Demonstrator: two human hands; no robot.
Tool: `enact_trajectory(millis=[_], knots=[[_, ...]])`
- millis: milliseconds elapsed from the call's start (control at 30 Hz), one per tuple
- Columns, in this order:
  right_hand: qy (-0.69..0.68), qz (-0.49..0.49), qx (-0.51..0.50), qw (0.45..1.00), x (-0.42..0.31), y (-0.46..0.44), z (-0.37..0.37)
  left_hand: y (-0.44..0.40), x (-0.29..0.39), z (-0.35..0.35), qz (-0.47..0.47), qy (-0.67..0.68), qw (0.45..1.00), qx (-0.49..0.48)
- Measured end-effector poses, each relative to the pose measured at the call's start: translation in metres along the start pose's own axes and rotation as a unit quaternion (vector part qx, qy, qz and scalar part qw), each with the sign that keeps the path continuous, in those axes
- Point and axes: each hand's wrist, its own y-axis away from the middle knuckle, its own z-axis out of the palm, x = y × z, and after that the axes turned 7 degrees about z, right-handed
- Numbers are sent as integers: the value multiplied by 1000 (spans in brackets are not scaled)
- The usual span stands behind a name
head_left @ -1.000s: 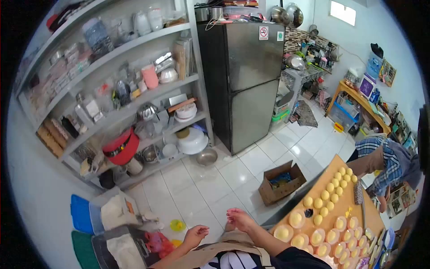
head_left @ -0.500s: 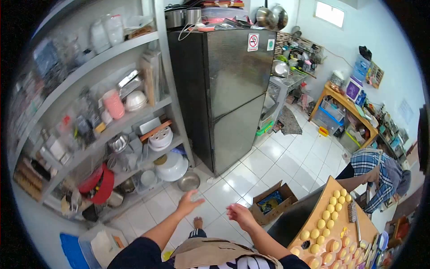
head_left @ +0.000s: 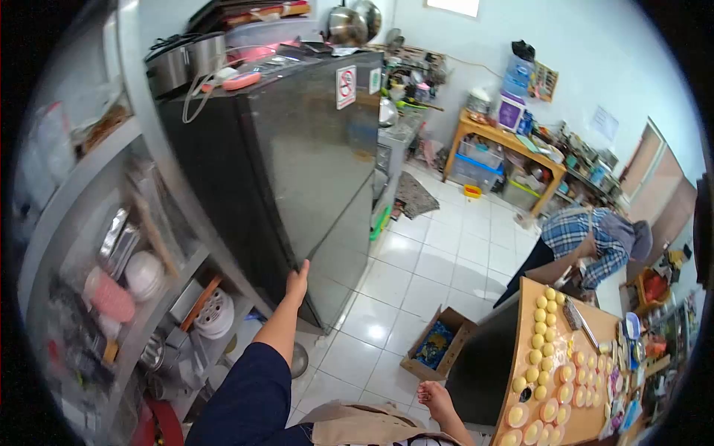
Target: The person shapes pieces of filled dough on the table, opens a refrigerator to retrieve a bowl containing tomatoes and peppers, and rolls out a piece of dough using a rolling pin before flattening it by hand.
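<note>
My left hand (head_left: 296,285) is stretched forward to the dark grey refrigerator (head_left: 312,163), at the door's left edge close to the seam between the upper and lower doors. Its thumb points up along the edge, and the other fingers are partly hidden around it. Both refrigerator doors look closed. Lower down, my right hand (head_left: 433,398) hangs in front of my apron (head_left: 364,425) with its fingers curled in, and nothing shows in them. It is nearest to an open cardboard box (head_left: 439,343) on the floor.
A metal shelf (head_left: 175,286) crowded with kitchenware stands left. On the right, a wooden table (head_left: 532,293) carries rows of round yellow dough balls (head_left: 537,341) and a roller. Behind it bends a person in a plaid shirt (head_left: 569,230). A metal bowl (head_left: 299,360) sits by the refrigerator.
My left hand has moved up and forward from open air to the refrigerator door's edge. My right hand has dropped lower, its fingers more curled. The view has shifted right and closer to the refrigerator.
</note>
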Motion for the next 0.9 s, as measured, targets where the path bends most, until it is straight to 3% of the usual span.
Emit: enact_trajectory(millis=[33, 67, 167, 333, 400, 433, 500, 567, 600, 633, 700, 733, 767, 833, 900], knots=[[-9, 2, 33, 999, 2, 0, -3, -6, 0, 12, 21, 36, 998, 39], [-19, 5, 63, 998, 4, -1, -5, -12, -2, 17, -54, -16, 998, 35], [-2, 14, 119, 993, -3, -12, -19, 4, 7, 30, -31, -85, 984, 154], [45, 8, 92, 995, -67, -77, -17, 4, -16, 32, 15, -70, 987, 147], [120, -29, 51, 991, -125, -110, 10, 26, -1, 31, -32, -88, 994, 58], [158, -54, 18, 986, -153, -129, 24, 43, -2, 44, 1, -89, 992, 93], [174, -63, -37, 982, -200, -169, 59, 76, 3, 68, 28, -70, 995, 66], [252, -112, -67, 959, -240, -185, 102, 100, 6, 77, -30, -62, 987, -147], [283, -139, -70, 946, -249, -195, 119, 109, 8, 83, -34, -14, 977, -209], [313, -167, -73, 932, -255, -208, 132, 118, 9, 90, -43, 34, 962, -269], [415, -306, -51, 855, -248, -251, 135, 135, 11, 110, -22, 193, 946, -261], [424, -352, -49, 833, -264, -235, 142, 129, 16, 112, -17, 103, 965, -239], [492, -316, 18, 811, -278, -217, 147, 118, 14, 114, -48, 100, 974, -197], [639, -272, 152, 703, -306, -202, 140, 91, -4, 117, -111, 90, 982, -122], [669, -302, 188, 652, -323, -218, 107, 55, -62, 120, -111, 89, 988, -61]])
